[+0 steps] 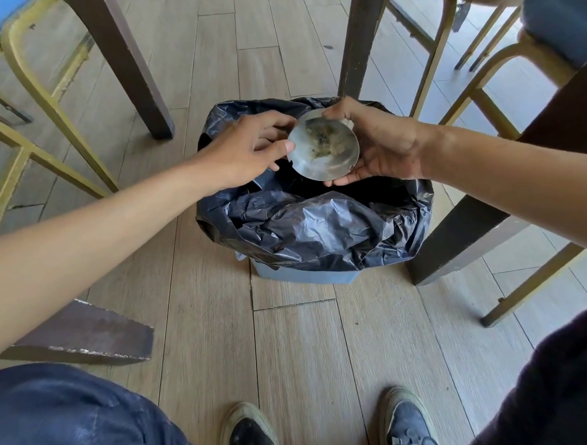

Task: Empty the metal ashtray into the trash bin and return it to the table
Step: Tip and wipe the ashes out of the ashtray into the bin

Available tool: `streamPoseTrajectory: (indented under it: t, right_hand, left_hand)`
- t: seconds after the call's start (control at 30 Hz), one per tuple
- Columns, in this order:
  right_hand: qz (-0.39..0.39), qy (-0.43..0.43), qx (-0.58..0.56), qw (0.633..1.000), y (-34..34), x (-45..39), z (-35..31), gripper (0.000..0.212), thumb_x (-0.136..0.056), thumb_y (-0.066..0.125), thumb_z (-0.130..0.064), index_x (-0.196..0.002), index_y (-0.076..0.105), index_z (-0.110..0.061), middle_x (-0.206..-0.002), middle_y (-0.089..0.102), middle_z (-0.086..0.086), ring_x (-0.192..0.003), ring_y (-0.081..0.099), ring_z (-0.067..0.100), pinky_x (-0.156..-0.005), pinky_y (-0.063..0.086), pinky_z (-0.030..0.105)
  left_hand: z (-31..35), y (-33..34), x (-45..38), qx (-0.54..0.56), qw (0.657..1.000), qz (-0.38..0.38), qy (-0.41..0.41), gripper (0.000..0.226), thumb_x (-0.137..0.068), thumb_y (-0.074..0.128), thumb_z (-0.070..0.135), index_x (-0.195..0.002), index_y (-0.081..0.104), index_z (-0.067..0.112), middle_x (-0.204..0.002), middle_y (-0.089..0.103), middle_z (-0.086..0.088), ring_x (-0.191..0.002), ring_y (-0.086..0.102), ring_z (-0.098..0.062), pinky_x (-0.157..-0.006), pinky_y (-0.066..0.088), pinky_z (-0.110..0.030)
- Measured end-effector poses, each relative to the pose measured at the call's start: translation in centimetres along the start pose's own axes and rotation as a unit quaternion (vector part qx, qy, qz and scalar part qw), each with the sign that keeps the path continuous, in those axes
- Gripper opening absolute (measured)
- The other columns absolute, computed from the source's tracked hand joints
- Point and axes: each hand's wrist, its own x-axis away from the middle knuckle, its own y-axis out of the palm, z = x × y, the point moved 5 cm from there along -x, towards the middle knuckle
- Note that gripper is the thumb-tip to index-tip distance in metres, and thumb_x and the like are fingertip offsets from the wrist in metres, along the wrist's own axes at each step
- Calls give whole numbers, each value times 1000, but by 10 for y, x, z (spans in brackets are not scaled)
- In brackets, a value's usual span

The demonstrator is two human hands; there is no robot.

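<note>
The round metal ashtray (pixel 324 147) is tilted toward me above the trash bin (pixel 308 277), with grey ash residue stuck to its inside. My right hand (pixel 380 146) grips it from the right, fingers under its lower rim and thumb at its top. My left hand (pixel 247 150) reaches in from the left, its thumb touching the ashtray's left rim and its fingers behind the edge. The bin is grey-blue and lined with a black plastic bag (pixel 319 221) that spills over its rim. The bag's dark opening lies directly under the ashtray.
Dark wooden table legs (pixel 130 60) (pixel 364 38) (pixel 488 208) stand around the bin. Gold-framed chairs with blue seats (pixel 41 99) (pixel 502 75) flank both sides. My shoes (pixel 252 435) stand on the wood-plank floor in front of the bin.
</note>
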Motion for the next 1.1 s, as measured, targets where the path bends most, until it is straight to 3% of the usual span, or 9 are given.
streamPoseTrajectory:
  t: [0.1, 0.17, 0.43, 0.67, 0.77, 0.87, 0.93, 1.0, 1.1]
  right_hand:
    - [16, -34, 61, 997, 2, 1, -1, 36, -92, 66, -46, -116, 71, -19, -109, 77, 6, -98, 73, 23, -90, 61, 36]
    - [39, -74, 148, 986, 2, 2, -5, 29, -88, 71, -45, -107, 72, -24, -101, 74, -1, -93, 70, 17, -85, 59, 33]
    - [93, -85, 323, 938, -8, 0, -3, 60, -68, 81, -56, -116, 57, -28, -111, 66, 1, -101, 63, 21, -81, 53, 37]
    - [120, -83, 257, 955, -12, 5, -9, 69, -57, 84, -63, -104, 58, -20, -107, 64, 3, -96, 62, 23, -75, 54, 37]
    - [124, -80, 238, 960, -12, 6, -10, 58, -68, 85, -54, -100, 57, -15, -96, 60, 1, -86, 58, 19, -69, 48, 31]
    - [108, -62, 188, 974, -8, 6, -7, 63, -63, 84, -57, -100, 60, -13, -95, 66, 7, -84, 63, 21, -79, 58, 41]
    - [88, -42, 89, 991, -6, 5, -3, 50, -75, 80, -50, -101, 67, -9, -104, 76, 15, -89, 70, 23, -95, 62, 47]
    - [74, -18, 39, 996, -6, 4, 0, 39, -87, 72, -45, -107, 69, -12, -117, 77, 18, -97, 73, 27, -97, 61, 46]
    - [54, 22, -7, 998, -6, 1, 5, 47, -90, 61, -51, -119, 66, -14, -122, 75, 19, -107, 76, 35, -96, 61, 44]
  left_hand:
    - [-1, 0, 1, -25, 1000, -11, -5, 43, -98, 66, 16, -140, 57, 17, -129, 67, -6, -109, 70, -10, -89, 61, -30]
    - [-3, 0, 2, -61, 998, -17, -9, 47, -94, 71, 15, -139, 58, 21, -127, 68, -3, -106, 71, -9, -96, 58, -30]
    - [-8, 2, 5, -88, 995, -40, -12, 46, -94, 69, 5, -138, 57, 17, -120, 72, -4, -108, 71, -10, -98, 57, -33]
    - [-9, -2, 4, -88, 996, -21, -18, 39, -99, 62, 11, -137, 56, 16, -123, 72, -3, -108, 72, -11, -90, 62, -41]
    - [-10, -2, 4, -89, 996, -14, -20, 35, -102, 55, 11, -136, 56, 17, -121, 73, -1, -106, 73, -10, -87, 63, -43]
    - [-9, -2, 4, -84, 996, -13, -22, 38, -101, 52, 4, -138, 54, 14, -122, 72, -3, -110, 71, -9, -90, 62, -41]
    - [-7, 0, 5, -79, 996, -18, -20, 44, -96, 56, 2, -139, 52, 13, -122, 71, -2, -111, 70, -7, -95, 59, -38]
    - [-7, 1, 6, -73, 997, -21, -18, 47, -92, 64, 5, -137, 53, 15, -122, 70, 0, -112, 68, -6, -99, 57, -34]
    - [-3, 5, 5, -75, 997, -12, -1, 48, -89, 75, 19, -133, 57, 16, -120, 69, 1, -111, 68, -6, -96, 58, -30]
